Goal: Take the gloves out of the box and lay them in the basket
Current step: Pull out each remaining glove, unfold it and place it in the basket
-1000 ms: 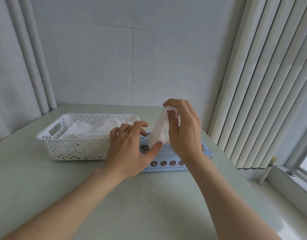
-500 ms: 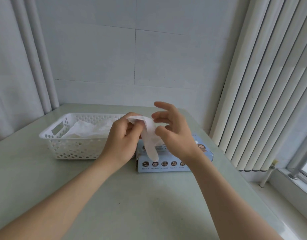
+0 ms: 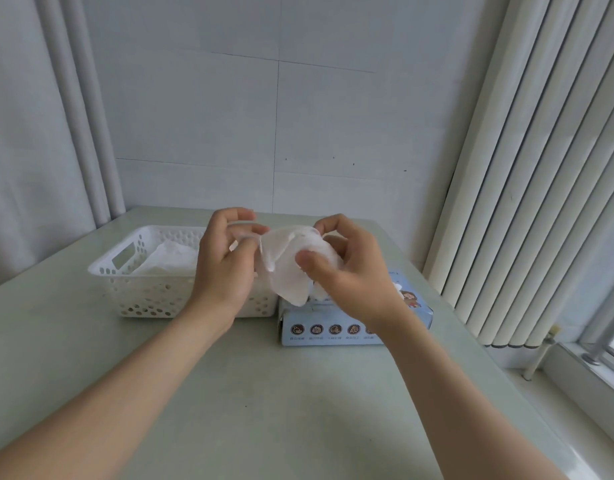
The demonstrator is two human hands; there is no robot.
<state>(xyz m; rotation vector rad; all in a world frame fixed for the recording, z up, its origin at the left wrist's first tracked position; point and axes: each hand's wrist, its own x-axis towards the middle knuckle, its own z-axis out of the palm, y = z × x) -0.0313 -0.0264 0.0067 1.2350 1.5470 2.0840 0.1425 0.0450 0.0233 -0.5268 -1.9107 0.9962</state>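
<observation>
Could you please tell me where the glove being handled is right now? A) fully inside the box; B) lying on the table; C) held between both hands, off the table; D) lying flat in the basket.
C: the left hand and the right hand both grip the glove, raised clear of the table.

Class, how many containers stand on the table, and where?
2: the white perforated plastic basket at left; the pale blue cardboard glove box beside its right end.
</observation>
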